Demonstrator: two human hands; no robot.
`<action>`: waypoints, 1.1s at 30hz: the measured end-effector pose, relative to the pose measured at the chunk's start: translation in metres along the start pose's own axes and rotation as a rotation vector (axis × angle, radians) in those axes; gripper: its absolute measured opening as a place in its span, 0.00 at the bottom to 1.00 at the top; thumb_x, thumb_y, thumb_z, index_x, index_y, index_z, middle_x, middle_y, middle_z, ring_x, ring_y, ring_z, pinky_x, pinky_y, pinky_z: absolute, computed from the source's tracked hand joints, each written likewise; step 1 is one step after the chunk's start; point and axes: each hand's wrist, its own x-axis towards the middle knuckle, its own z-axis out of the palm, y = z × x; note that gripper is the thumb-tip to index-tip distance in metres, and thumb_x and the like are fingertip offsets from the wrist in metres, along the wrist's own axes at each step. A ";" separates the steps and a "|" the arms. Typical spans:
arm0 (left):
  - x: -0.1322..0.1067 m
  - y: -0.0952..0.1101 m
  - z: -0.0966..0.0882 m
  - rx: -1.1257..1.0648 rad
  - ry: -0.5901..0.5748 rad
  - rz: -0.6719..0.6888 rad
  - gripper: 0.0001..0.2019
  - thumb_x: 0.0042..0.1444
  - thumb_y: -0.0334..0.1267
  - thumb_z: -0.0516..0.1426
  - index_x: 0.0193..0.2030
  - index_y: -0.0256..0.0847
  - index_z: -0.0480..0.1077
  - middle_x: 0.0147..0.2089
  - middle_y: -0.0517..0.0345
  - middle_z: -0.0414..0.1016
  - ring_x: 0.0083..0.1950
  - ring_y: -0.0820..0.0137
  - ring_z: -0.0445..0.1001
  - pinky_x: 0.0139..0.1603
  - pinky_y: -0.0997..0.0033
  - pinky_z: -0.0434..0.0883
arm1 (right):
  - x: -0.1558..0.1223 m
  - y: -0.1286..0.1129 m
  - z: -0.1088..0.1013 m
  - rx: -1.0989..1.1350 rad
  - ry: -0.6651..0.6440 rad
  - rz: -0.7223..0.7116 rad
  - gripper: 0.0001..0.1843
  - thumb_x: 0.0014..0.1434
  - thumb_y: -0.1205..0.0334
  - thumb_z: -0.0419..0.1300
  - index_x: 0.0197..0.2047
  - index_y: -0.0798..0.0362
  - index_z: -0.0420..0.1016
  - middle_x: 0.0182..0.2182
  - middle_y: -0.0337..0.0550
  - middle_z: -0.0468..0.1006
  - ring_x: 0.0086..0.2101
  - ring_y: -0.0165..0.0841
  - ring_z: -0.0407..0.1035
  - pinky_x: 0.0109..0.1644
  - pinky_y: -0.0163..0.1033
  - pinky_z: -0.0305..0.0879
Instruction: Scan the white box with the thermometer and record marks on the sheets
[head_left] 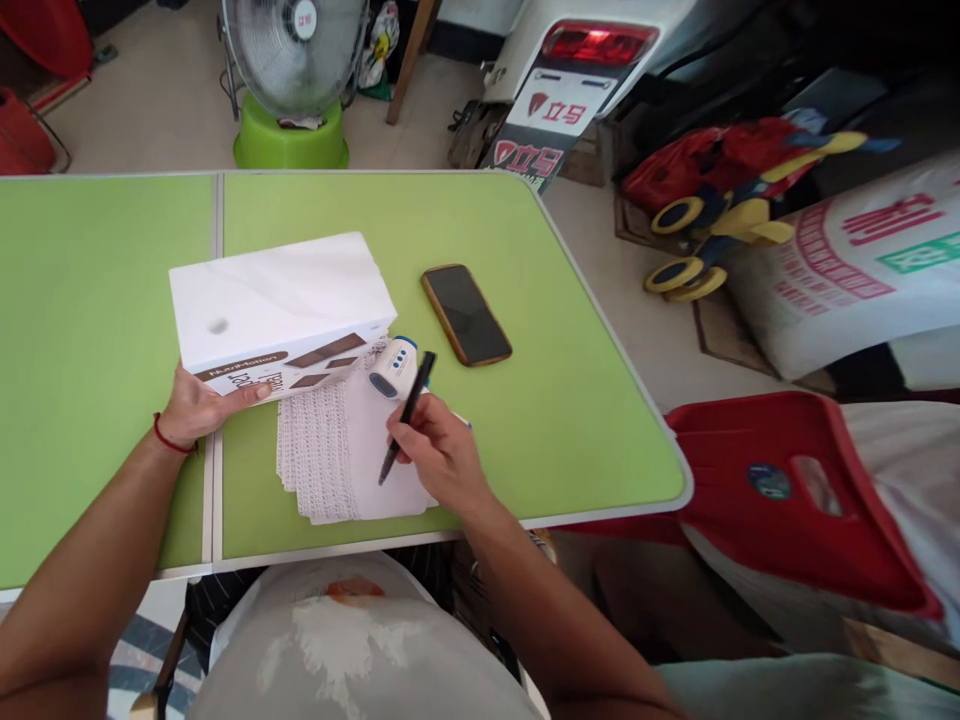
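My left hand (201, 405) grips the near left corner of a white box (285, 295) with brown printing, its thumb on the printed side. The box is tilted over the far part of a stack of papers (330, 455) covered in rows of small writing. Between the fingers of my right hand (442, 445) is a black pen (409, 415), its lower end over the blank right part of the top sheet. A white and blue handheld device (394, 367) lies just beyond the pen, partly covered by my right hand.
A phone (466, 315) in a brown case lies on the green table (592, 420), right of the box. Past the far edge stand a fan (296, 50) on a green stool (292, 140) and a white vehicle's rear. A red plastic chair (795, 490) is at the right.
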 end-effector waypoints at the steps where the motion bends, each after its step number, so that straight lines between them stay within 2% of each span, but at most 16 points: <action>1: -0.001 0.001 0.003 0.005 -0.011 -0.010 0.27 0.44 0.56 0.68 0.45 0.43 0.71 0.42 0.52 0.80 0.47 0.54 0.79 0.55 0.47 0.76 | -0.003 0.000 -0.001 0.062 0.036 -0.027 0.09 0.58 0.56 0.58 0.31 0.50 0.63 0.18 0.30 0.65 0.16 0.24 0.59 0.19 0.31 0.57; 4: -0.001 0.003 0.008 0.020 -0.049 -0.026 0.26 0.47 0.58 0.66 0.45 0.42 0.71 0.42 0.52 0.80 0.47 0.54 0.79 0.56 0.45 0.76 | -0.010 0.000 0.001 0.188 0.139 -0.157 0.09 0.60 0.57 0.60 0.33 0.50 0.64 0.20 0.30 0.69 0.16 0.25 0.64 0.18 0.31 0.60; 7: 0.000 -0.001 0.008 0.077 -0.022 -0.022 0.24 0.48 0.56 0.66 0.44 0.39 0.72 0.41 0.52 0.80 0.51 0.54 0.77 0.60 0.46 0.72 | -0.015 0.003 0.003 0.191 0.174 -0.271 0.10 0.60 0.57 0.62 0.33 0.49 0.64 0.24 0.34 0.75 0.23 0.30 0.73 0.27 0.36 0.71; 9: 0.000 -0.005 0.006 0.134 -0.027 -0.019 0.23 0.49 0.54 0.67 0.43 0.39 0.73 0.43 0.52 0.80 0.52 0.54 0.76 0.62 0.48 0.71 | -0.018 0.005 0.003 0.060 0.122 -0.315 0.06 0.64 0.57 0.58 0.38 0.49 0.67 0.28 0.37 0.78 0.28 0.32 0.76 0.33 0.39 0.75; 12: 0.001 -0.010 0.001 0.188 -0.140 -0.051 0.25 0.47 0.53 0.68 0.45 0.37 0.73 0.47 0.51 0.79 0.50 0.53 0.77 0.60 0.48 0.73 | -0.021 0.005 0.005 -0.257 0.002 -0.491 0.10 0.66 0.57 0.56 0.49 0.49 0.71 0.36 0.45 0.82 0.37 0.35 0.78 0.41 0.42 0.76; 14: 0.002 -0.012 -0.001 0.207 -0.174 -0.063 0.28 0.46 0.52 0.69 0.48 0.36 0.71 0.49 0.50 0.78 0.50 0.52 0.77 0.59 0.48 0.73 | -0.023 0.007 0.010 -0.400 -0.022 -0.637 0.11 0.66 0.58 0.57 0.49 0.50 0.71 0.40 0.50 0.82 0.42 0.38 0.78 0.45 0.43 0.76; 16: 0.002 -0.013 -0.002 0.220 -0.163 -0.056 0.28 0.46 0.52 0.69 0.49 0.37 0.70 0.49 0.50 0.78 0.50 0.53 0.77 0.59 0.49 0.74 | -0.025 0.010 0.019 -0.500 -0.011 -0.702 0.09 0.67 0.59 0.55 0.48 0.52 0.70 0.43 0.54 0.81 0.46 0.40 0.76 0.49 0.46 0.75; 18: 0.002 -0.014 -0.002 0.224 -0.134 -0.057 0.28 0.46 0.53 0.69 0.50 0.39 0.70 0.50 0.50 0.78 0.50 0.53 0.77 0.59 0.48 0.73 | -0.029 0.016 0.030 -0.628 -0.012 -0.701 0.07 0.68 0.61 0.53 0.46 0.54 0.69 0.48 0.61 0.78 0.52 0.44 0.73 0.55 0.53 0.72; 21: 0.001 -0.014 -0.002 0.226 -0.096 -0.064 0.31 0.44 0.54 0.69 0.51 0.40 0.69 0.51 0.48 0.78 0.51 0.53 0.77 0.58 0.47 0.73 | -0.033 0.025 0.042 -0.818 -0.047 -0.658 0.06 0.66 0.62 0.54 0.42 0.55 0.67 0.57 0.70 0.70 0.64 0.52 0.58 0.61 0.61 0.64; 23: 0.001 -0.012 -0.002 0.221 -0.085 -0.053 0.31 0.44 0.53 0.69 0.51 0.40 0.69 0.50 0.48 0.78 0.52 0.53 0.76 0.59 0.47 0.73 | -0.034 0.030 0.044 -0.881 -0.103 -0.639 0.09 0.65 0.58 0.57 0.42 0.56 0.66 0.61 0.72 0.66 0.67 0.53 0.50 0.62 0.64 0.61; 27: 0.003 -0.006 -0.002 0.209 -0.068 -0.002 0.27 0.46 0.53 0.69 0.49 0.41 0.71 0.50 0.51 0.78 0.54 0.54 0.76 0.63 0.48 0.70 | -0.031 0.033 0.036 -0.914 -0.243 -0.656 0.12 0.64 0.54 0.57 0.43 0.54 0.66 0.63 0.70 0.64 0.68 0.51 0.48 0.64 0.63 0.59; 33: 0.004 -0.016 -0.003 0.263 -0.113 -0.015 0.30 0.45 0.58 0.67 0.49 0.40 0.71 0.50 0.48 0.78 0.54 0.53 0.75 0.61 0.44 0.70 | -0.031 0.031 0.030 -0.930 -0.292 -0.643 0.11 0.65 0.55 0.56 0.43 0.55 0.66 0.63 0.70 0.63 0.68 0.51 0.47 0.65 0.62 0.58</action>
